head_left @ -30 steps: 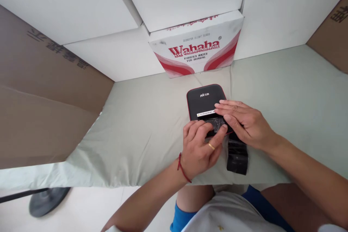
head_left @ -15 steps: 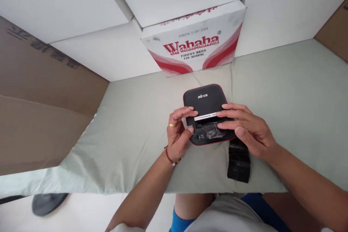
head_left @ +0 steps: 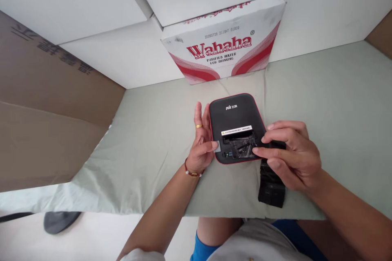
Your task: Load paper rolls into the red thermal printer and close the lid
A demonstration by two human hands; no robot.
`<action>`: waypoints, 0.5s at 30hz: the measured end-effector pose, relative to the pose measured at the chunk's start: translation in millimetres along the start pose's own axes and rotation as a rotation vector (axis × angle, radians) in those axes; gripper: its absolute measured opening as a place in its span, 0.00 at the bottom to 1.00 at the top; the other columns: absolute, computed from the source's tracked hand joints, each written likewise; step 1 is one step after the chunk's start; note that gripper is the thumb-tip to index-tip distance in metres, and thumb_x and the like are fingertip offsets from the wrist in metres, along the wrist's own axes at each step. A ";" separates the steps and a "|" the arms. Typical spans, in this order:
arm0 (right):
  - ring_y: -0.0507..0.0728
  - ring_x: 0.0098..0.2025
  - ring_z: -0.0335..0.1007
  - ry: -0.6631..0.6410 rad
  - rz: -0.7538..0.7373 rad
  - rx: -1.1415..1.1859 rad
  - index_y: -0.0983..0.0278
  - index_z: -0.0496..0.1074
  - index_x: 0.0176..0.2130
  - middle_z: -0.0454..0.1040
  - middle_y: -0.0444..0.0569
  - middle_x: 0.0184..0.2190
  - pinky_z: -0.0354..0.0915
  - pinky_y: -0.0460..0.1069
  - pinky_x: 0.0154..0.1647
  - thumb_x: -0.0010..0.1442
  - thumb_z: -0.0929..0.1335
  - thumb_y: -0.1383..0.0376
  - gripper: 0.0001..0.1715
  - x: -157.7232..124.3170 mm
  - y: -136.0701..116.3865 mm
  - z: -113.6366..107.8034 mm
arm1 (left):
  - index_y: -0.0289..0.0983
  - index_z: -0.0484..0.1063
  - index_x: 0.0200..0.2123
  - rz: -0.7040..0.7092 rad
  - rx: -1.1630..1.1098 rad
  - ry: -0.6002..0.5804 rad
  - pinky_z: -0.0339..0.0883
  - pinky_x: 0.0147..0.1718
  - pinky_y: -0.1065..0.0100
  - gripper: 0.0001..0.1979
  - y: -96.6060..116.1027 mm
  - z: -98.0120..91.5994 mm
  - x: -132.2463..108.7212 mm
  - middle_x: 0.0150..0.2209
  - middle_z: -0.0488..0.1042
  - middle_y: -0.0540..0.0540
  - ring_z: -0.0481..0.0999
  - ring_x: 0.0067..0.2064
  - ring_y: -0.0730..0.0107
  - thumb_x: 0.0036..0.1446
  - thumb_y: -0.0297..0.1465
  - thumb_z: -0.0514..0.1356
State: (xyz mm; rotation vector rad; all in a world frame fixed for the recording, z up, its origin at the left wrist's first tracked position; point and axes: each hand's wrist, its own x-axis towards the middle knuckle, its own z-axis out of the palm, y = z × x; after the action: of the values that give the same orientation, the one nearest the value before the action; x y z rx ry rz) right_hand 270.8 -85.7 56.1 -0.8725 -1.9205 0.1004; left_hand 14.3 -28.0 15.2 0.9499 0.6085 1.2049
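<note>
A flat black device with rounded corners and a red edge (head_left: 237, 118) lies tilted on the cloth, with a white logo and a warning label. In its lower recess (head_left: 241, 147) sits crinkled clear film over dark parts. My left hand (head_left: 201, 147) is at its left edge, thumb pressing the small grey tab (head_left: 217, 146), index finger raised, other fingers partly hidden behind the edge. At the right edge my right hand (head_left: 295, 155) has its fingers bent and apart, one fingertip touching beside the recess. A black folded strip (head_left: 272, 187) lies below my right hand.
A white and red Wahaha water carton (head_left: 222, 51) stands behind the device, against white boxes (head_left: 101, 57). A brown cardboard box (head_left: 45, 130) borders the left side. The pale green cloth (head_left: 147, 138) ends at a front edge near my body.
My left fingers have come off the device's top face to its left side. My right hand has drawn back rightward, uncovering the recess and label. The view has shifted slightly.
</note>
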 end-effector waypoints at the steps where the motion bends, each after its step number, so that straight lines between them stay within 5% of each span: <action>1: 0.65 0.57 0.75 0.006 -0.020 -0.020 0.57 0.86 0.46 0.83 0.53 0.44 0.77 0.61 0.55 0.73 0.68 0.65 0.14 0.3 -0.8 -0.4 | 0.67 0.56 0.77 -0.003 -0.001 0.011 0.44 0.84 0.46 0.58 0.2 0.0 0.0 0.82 0.55 0.57 0.44 0.86 0.52 0.48 0.33 0.78; 6: 0.64 0.63 0.78 -0.041 -0.110 -0.039 0.59 0.84 0.50 0.86 0.54 0.53 0.81 0.61 0.60 0.73 0.69 0.67 0.13 4.0 -3.9 -1.6 | 0.68 0.51 0.78 -0.034 -0.001 0.019 0.45 0.84 0.47 0.61 -1.1 -2.0 -0.5 0.84 0.51 0.57 0.42 0.87 0.52 0.49 0.33 0.79; 15: 0.63 0.51 0.87 -0.143 -0.187 0.062 0.66 0.82 0.46 0.88 0.58 0.44 0.84 0.58 0.53 0.70 0.72 0.69 0.07 13.0 -7.4 -3.5 | 0.66 0.49 0.79 0.010 0.053 -0.033 0.45 0.83 0.46 0.59 -9.3 -4.7 -0.3 0.85 0.45 0.54 0.39 0.87 0.50 0.54 0.39 0.78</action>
State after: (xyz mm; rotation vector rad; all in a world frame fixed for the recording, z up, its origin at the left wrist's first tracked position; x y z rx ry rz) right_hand 266.4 -84.2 70.7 -0.6560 -2.1116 0.1115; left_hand 15.0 -27.5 4.9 1.0166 0.6126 1.1844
